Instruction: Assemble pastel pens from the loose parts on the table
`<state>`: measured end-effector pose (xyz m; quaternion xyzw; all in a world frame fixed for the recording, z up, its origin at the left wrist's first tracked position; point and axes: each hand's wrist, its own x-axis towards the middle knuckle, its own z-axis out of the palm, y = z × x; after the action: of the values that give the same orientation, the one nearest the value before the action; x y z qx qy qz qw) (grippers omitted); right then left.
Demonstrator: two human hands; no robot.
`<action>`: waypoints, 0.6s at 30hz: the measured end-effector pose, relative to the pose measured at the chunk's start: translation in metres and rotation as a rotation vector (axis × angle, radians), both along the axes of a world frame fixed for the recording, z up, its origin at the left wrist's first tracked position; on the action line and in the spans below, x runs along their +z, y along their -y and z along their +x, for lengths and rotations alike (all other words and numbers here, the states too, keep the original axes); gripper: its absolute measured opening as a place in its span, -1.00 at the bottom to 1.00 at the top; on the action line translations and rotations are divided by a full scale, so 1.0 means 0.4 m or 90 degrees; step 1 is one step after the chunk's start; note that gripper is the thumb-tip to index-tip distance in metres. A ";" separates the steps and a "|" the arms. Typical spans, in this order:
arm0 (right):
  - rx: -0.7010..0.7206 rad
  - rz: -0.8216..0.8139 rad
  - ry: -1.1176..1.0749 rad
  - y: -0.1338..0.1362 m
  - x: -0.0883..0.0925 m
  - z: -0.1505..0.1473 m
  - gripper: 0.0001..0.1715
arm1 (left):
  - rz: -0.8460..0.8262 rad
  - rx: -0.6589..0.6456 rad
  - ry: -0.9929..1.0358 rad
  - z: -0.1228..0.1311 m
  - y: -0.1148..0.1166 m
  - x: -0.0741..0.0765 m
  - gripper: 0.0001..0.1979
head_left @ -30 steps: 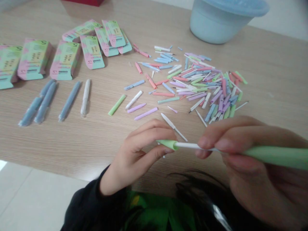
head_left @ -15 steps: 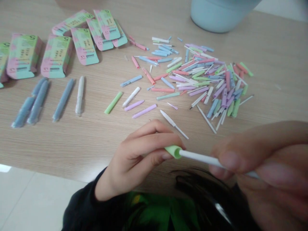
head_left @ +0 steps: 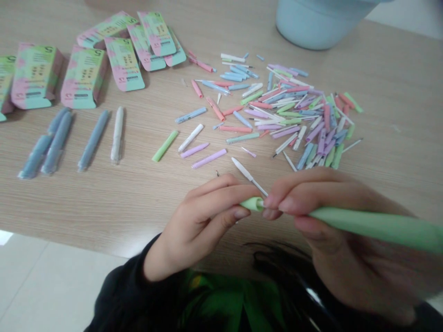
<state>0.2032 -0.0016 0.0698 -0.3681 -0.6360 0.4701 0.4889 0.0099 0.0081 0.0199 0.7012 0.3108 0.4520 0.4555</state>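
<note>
Between the thumb and fingers of my left hand [head_left: 204, 226] is a short light-green hollow pen part [head_left: 255, 204], its open end facing right. My right hand [head_left: 325, 203] pinches the white pen refill at that opening; only a sliver of the refill shows, the rest hidden by fingers. A longer light-green pen barrel [head_left: 374, 228] also lies in my right hand, stretching to the right edge of the picture. Just beyond my fingertips, a white pen part with a thin white refill [head_left: 244, 169] rests on the table.
A heap of mixed pastel pen parts [head_left: 294, 110] covers the table's middle right. Several pink-and-green cartons [head_left: 85, 76] stand or lie at the back left, with blue pens [head_left: 93, 140] and a white pen [head_left: 117, 133] before them. A light-blue tub [head_left: 318, 25] stands at the back.
My right hand has moved left and up, close to my left hand. The refill has gone deeper into the green part, and the long green barrel has come into view.
</note>
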 end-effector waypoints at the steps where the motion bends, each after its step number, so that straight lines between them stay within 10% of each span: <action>1: -0.007 0.024 0.025 -0.003 -0.007 0.005 -0.73 | -0.013 0.002 -0.007 0.000 0.001 0.001 -0.74; 18: 0.044 -0.034 -0.053 -0.070 -0.096 0.014 -0.87 | -0.105 0.051 -0.012 0.011 -0.008 0.006 -0.77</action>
<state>0.2090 0.0264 0.0314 -0.3393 -0.6146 0.5182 0.4885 0.0144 0.0112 0.0221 0.6525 0.3793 0.4360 0.4902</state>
